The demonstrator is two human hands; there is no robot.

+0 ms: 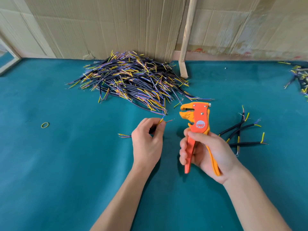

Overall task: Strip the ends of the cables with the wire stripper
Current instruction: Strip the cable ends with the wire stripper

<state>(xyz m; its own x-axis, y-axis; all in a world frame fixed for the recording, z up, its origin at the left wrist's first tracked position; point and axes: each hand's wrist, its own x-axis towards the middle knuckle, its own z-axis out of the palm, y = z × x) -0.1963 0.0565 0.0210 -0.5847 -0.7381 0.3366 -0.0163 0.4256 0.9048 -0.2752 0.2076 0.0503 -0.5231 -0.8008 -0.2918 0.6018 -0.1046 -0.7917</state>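
- Right hand (202, 150) is gripping the wire stripper (197, 129) by both handles, fingers curled round them, head pointing up and away from the person; its jaws are standing slightly parted, likely so a wire end can go in.
- Left hand (146, 142) is pinching one cable (161, 121) between thumb and fingertips, just left of the stripper head; the cable's thin coloured cores are fanning out toward the jaws, not touching them.
- The pinch is sitting close to the cable's end, probably to keep the cores stiff for feeding in.
- Cable's far end is poking out left of the left hand; hard to tell whether its cores are already bared.
- Big pile of cables (131, 80) is lying beyond the stripper, against the cardboard wall (116, 27), seemingly the main stock.
- Small group of cables (241, 132) is lying just right of the stripper, apart from the pile, perhaps sorted out as a separate batch.
- More cables (300, 77) are lying far right of the stripper at the frame edge.
- Yellow rubber band (45, 125) is lying well left of the stripper on the green table cover (66, 164).
- Wooden stick (186, 37) is leaning on the wall behind the stripper.
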